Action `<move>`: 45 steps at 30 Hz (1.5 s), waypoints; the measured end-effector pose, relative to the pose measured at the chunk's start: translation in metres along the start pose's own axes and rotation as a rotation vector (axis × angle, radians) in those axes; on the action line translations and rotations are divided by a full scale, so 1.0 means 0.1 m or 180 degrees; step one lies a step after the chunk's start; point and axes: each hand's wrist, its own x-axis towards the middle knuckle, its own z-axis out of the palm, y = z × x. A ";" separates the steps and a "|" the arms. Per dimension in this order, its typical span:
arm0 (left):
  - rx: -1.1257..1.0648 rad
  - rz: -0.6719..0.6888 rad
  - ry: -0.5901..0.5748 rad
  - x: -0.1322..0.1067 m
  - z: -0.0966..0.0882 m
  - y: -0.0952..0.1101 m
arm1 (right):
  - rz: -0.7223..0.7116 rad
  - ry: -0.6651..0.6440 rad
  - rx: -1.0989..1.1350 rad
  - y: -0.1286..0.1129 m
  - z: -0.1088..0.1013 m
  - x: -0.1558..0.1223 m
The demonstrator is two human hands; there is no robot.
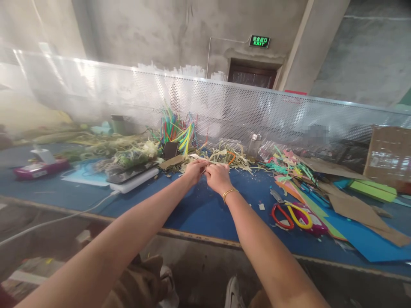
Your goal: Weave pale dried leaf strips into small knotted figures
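Over the middle of the blue table, my left hand and my right hand almost meet, with fingers closed. A thin pale strip sticks out at the fingertips of my left hand and seems pinched there. My right fingers press in close to it; what they grip is too small to make out. A gold chain bracelet circles my right wrist. Just beyond the hands lies a heap of pale dry strips, with an orange loop among them.
Scissors with red and yellow handles lie at right, beside coloured paper sheets and cardboard. Colourful pipe-cleaner-like stems and a glass bottle stand behind. At left are tangled strands, a white cable and a magenta-edged object.
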 end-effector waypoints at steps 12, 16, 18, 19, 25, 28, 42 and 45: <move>0.0142 -0.0039 -0.0761 0.00 0.01 0.06 | 0.0989 0.1132 0.0081 0.28 -0.11 0.01; 0.0177 0.0026 -0.0782 -0.01 0.02 0.05 | 0.0828 0.0943 0.0256 0.26 -0.05 0.01; 0.0378 0.0140 -0.0760 -0.01 0.02 0.05 | 0.0797 0.0919 0.0248 0.25 -0.05 0.01; 0.0528 0.0207 -0.0704 -0.01 0.02 0.04 | 0.0788 0.0913 0.0234 0.25 -0.05 0.01; 0.1411 0.0828 -0.0411 0.03 0.00 0.09 | 0.0791 0.0950 0.0316 0.23 -0.07 0.01; 0.1605 0.0992 -0.0526 0.07 -0.02 0.14 | 0.0829 0.0952 0.0401 0.21 -0.06 0.02; 0.1543 0.0390 -0.1411 -0.03 0.03 0.09 | 0.1173 0.0763 0.0898 0.27 0.01 0.06; 0.1351 0.0305 -0.1187 -0.01 0.02 0.10 | 0.1080 0.0847 0.0955 0.25 0.00 0.06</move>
